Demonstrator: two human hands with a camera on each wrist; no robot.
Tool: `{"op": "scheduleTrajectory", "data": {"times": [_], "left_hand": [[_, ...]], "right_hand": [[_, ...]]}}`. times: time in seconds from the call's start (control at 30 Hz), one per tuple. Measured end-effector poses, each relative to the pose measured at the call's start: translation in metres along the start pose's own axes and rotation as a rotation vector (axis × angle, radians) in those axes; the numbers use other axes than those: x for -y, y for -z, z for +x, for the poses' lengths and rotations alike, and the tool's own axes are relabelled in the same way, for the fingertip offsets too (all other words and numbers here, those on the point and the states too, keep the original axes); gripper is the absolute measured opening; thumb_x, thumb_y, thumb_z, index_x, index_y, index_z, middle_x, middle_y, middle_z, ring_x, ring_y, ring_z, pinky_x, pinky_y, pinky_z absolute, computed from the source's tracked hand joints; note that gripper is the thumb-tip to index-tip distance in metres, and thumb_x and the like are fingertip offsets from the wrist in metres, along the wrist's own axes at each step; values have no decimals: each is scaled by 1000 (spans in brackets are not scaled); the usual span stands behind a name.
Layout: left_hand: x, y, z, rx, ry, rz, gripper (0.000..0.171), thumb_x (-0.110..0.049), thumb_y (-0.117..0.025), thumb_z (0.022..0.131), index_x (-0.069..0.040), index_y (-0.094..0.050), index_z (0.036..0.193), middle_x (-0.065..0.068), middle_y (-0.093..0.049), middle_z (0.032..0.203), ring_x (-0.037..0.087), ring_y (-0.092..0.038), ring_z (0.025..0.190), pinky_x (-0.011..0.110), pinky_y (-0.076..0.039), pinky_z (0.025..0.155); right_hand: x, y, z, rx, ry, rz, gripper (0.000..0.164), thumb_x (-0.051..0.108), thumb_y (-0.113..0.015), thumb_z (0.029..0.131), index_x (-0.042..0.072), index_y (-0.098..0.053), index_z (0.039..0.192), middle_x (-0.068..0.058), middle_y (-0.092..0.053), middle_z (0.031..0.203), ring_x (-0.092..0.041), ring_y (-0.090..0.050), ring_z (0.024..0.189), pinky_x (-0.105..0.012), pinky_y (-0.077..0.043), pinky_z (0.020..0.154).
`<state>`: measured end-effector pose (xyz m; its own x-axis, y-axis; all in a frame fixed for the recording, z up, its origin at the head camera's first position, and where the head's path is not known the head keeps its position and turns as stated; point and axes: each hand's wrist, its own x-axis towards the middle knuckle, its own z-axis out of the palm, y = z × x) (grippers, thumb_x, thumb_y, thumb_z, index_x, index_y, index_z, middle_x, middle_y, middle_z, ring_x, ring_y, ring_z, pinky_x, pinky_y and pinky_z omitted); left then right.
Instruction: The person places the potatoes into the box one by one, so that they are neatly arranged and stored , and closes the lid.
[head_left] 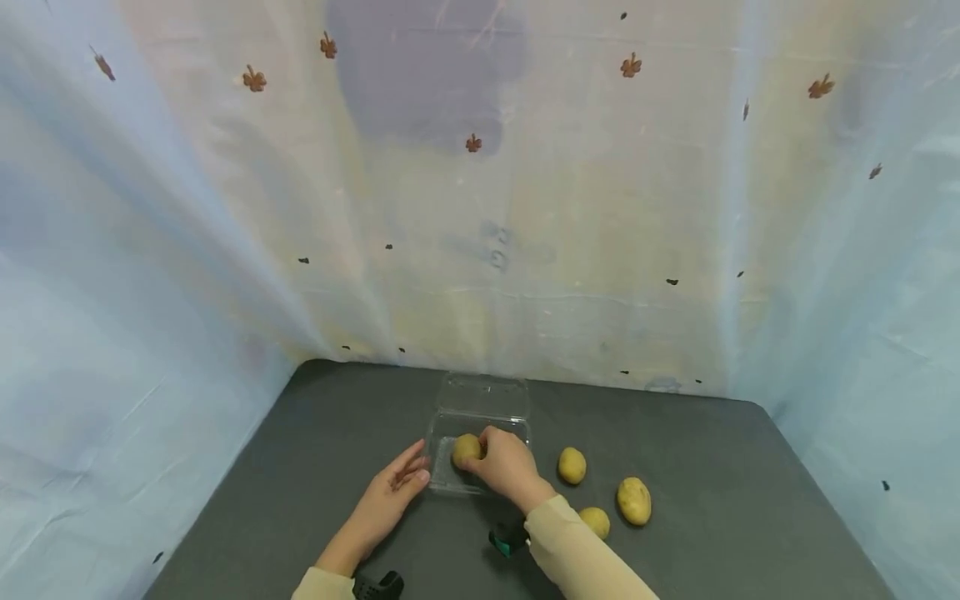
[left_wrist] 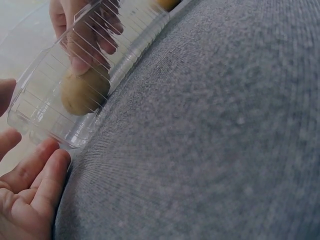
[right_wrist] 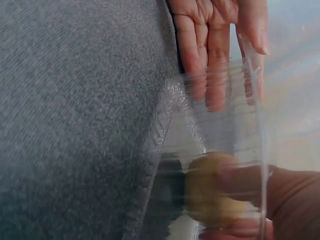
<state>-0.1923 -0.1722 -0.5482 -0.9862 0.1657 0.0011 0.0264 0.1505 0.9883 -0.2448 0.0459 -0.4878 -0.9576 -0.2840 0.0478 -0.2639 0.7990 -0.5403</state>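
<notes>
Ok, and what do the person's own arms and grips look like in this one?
The left sleeve and right sleeve are pale cream, plain as far as they show, and reach the wrists. By the left one is a black strap with small holes; by the right, a dark piece with a green patch. The left grip and right grip wear no gloves.

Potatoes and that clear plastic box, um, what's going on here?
A person's right hand holds a potato inside the clear plastic box, whose lid is open on the far side. The left hand is at the box's left side, fingers loosely extended. Three more potatoes lie on the dark grey table, to the right of the box.
</notes>
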Motion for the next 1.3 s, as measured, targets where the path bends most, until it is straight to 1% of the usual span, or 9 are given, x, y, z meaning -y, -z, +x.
{"op": "scheduleTrajectory", "data": {"times": [0.13,0.23,0.47,0.7,0.97,1.03,1.13,1.23,1.3], "left_hand": [[-3,8,-1,-27,4,14,56,-33,-58,98,-29,-37,149,11,-49,141,28,-45,131,48,-39,104],[-4,10,-2,-29,11,10,57,-31,-59,98,-28,-36,150,11,-49,141,28,-45,131,48,-40,104],[-1,5,0,-42,15,23,57,-33,-61,97,-28,-38,149,10,-51,140,27,-46,129,49,-40,103],[4,2,2,-27,18,-6,58,-32,-62,96,-26,-37,149,13,-50,140,28,-47,129,49,-40,103],[2,-2,2,2,5,-10,59,-30,-60,97,-24,-35,150,15,-48,141,28,-46,129,46,-41,102],[0,-3,2,-4,6,-9,59,-29,-61,97,-22,-35,150,16,-48,141,29,-47,129,46,-41,102],[-12,-4,-2,-9,7,-12,62,-30,-62,96,-18,-35,150,19,-48,140,30,-47,128,48,-41,102],[-23,-4,-6,-10,10,-11,65,-33,-64,95,-14,-36,150,20,-49,139,31,-48,127,48,-41,102],[-19,-4,-5,-13,6,-12,64,-34,-64,95,-16,-36,150,19,-50,139,30,-48,127,48,-41,102]], "right_hand": [[8,-6,4,-7,5,28,42,39,-78,82,4,-66,102,-1,-62,81,-14,-55,67,-36,-49,60],[11,-10,5,-12,-6,39,40,36,-78,82,4,-67,101,0,-62,80,-13,-55,65,-35,-48,58],[11,-14,11,-26,-29,51,40,36,-77,83,2,-68,102,-2,-64,82,-14,-57,67,-35,-50,60],[14,-18,15,-33,-31,72,39,36,-77,82,3,-69,101,-1,-65,81,-15,-57,68,-36,-49,60],[15,-19,15,-40,-38,83,38,37,-78,82,5,-69,100,0,-63,79,-14,-56,66,-37,-48,60],[15,-18,15,-36,-39,94,39,36,-78,82,4,-68,101,0,-63,81,-15,-57,67,-37,-49,60],[15,-17,14,-29,-38,107,40,36,-78,82,4,-67,104,-2,-64,84,-17,-59,70,-38,-50,61],[15,-15,11,-29,-36,117,44,38,-78,82,4,-66,109,-4,-66,91,-20,-62,78,-40,-52,66],[14,-11,8,-32,-33,131,47,39,-76,84,5,-64,115,-6,-66,99,-23,-63,85,-41,-52,70]]}}
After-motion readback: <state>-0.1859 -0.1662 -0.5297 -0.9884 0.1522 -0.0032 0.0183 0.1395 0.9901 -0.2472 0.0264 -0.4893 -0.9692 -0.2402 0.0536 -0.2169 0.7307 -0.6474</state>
